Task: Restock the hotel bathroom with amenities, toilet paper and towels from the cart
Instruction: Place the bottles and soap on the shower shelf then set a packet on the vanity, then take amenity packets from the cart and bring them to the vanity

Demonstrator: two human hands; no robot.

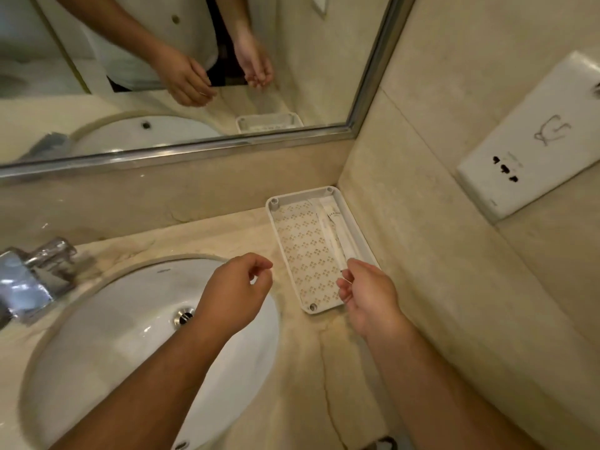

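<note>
Head view: right hand (367, 295) pinching near end of wrapped toothbrush packet (334, 235) lying in white tray (357, 232) just ahead. Left hand (238, 284) loosely curled, empty, over sink (97, 336). Risk: packet sliding out over tray rim if released askew. Printing on packet too blurred to read.

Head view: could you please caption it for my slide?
Right hand lays packets in tray beside sink.
</note>
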